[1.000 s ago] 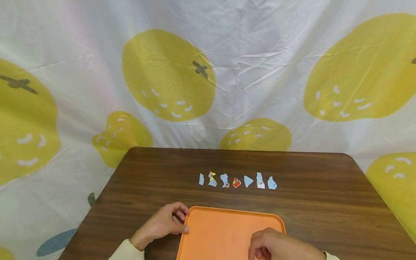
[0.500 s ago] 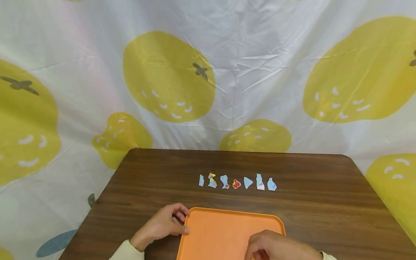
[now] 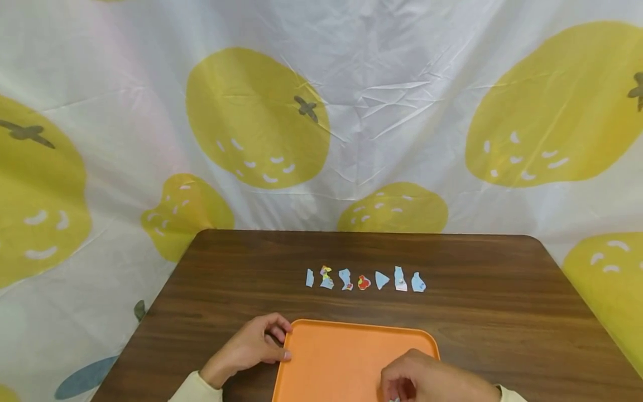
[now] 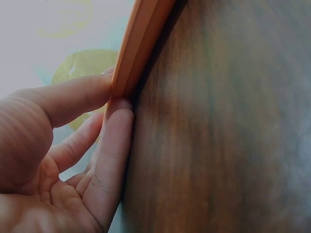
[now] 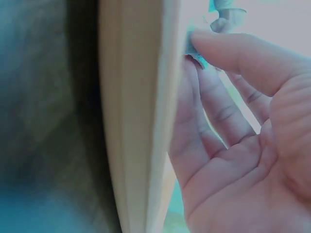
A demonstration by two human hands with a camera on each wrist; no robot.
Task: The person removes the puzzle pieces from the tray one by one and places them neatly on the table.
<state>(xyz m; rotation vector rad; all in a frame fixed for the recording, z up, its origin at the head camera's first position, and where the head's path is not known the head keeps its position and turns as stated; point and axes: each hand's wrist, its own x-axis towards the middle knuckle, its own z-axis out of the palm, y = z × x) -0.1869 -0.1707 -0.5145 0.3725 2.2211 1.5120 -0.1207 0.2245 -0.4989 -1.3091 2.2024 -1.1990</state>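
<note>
My left hand point(image 3: 258, 345) grips the left rim of an orange tray point(image 3: 331, 357) near its far corner. In the left wrist view its thumb and a finger point(image 4: 114, 145) close on the tray's edge. Above the tray's right part, my right hand point(image 3: 419, 377) has its fingers curled down and pinches a small light-blue puzzle piece point(image 3: 395, 400). The right wrist view shows a bit of that puzzle piece point(image 5: 200, 60) by the thumb tip; the hand hides most of it. The near part of the tray lies below the head view.
Several irregular picture pieces lie in a row beyond the tray, mostly pale blue, one a red piece point(image 3: 364, 282) and one a yellow-and-purple piece point(image 3: 326, 277). They rest on a dark wooden table point(image 3: 241, 279). A curtain with yellow fruit point(image 3: 258, 117) hangs behind its far edge.
My right hand has shifted slightly left over the tray, and a light-blue bit now shows under its fingers. The left hand and the tray stay put.
</note>
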